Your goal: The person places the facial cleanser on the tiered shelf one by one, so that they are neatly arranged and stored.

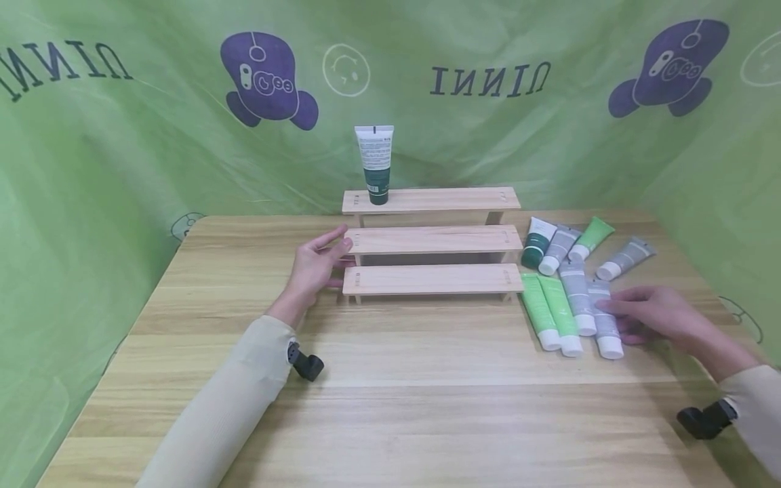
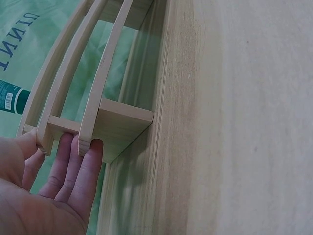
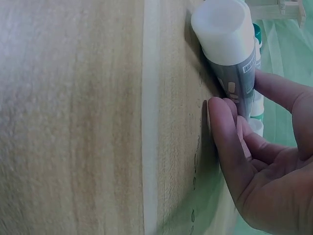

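A three-tier wooden display rack (image 1: 433,279) stands at the back of the table. My left hand (image 1: 312,266) holds its left end, the thumb at the middle tier's edge and the other fingers curled under the boards (image 2: 93,107). On the top tier, near its left end, a white and dark green squeeze tube (image 1: 375,163) stands upright on its cap. To the right, my right hand (image 1: 659,315) pinches a grey squeeze tube with a white cap (image 3: 222,34), thumb on one side and fingers on the other. That tube is the outermost of the front row.
Beside it lie another grey tube (image 1: 576,298) and two light green tubes (image 1: 538,308). Behind them are a white and dark green tube (image 1: 537,242), a green one (image 1: 593,237) and more grey ones (image 1: 628,257). A green printed curtain (image 1: 451,142) hangs close behind the table.
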`<action>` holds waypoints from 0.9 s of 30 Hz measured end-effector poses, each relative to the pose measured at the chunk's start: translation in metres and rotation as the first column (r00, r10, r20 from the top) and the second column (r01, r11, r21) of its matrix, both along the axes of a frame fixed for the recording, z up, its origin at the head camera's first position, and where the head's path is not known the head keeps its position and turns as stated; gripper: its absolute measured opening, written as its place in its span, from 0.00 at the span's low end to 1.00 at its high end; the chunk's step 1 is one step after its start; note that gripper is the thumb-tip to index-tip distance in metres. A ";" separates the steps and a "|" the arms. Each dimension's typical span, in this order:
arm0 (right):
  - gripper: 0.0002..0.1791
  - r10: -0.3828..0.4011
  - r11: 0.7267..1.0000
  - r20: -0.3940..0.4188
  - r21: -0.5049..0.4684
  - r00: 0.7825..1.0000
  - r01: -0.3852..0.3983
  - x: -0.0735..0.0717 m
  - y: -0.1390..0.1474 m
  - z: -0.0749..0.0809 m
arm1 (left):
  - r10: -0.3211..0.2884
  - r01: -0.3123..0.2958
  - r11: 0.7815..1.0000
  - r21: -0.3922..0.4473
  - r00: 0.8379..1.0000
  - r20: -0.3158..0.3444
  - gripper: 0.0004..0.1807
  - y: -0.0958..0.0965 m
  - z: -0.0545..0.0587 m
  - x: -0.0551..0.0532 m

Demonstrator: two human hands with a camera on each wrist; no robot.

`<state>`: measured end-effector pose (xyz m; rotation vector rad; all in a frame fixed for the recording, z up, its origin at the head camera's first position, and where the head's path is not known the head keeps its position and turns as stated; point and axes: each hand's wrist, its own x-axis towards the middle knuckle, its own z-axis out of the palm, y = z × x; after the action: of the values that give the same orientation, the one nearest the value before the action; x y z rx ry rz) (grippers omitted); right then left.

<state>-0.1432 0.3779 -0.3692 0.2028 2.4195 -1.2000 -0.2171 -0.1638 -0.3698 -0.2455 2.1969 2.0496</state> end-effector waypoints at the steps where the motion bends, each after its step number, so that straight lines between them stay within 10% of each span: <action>1: 0.37 -0.002 1.000 -0.001 0.001 1.000 0.002 0.000 0.000 0.000 | 0.001 -0.001 1.000 0.000 1.000 -0.001 0.27 0.000 0.000 0.000; 27: 0.36 0.056 0.998 0.021 -0.023 0.998 -0.055 0.004 0.014 0.004 | -0.011 0.011 1.000 -0.002 1.000 0.003 0.28 0.000 0.000 0.000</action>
<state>-0.1394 0.3919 -0.3654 0.1405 2.3759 -1.1936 -0.2168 -0.1635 -0.3695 -0.2358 2.1940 2.0399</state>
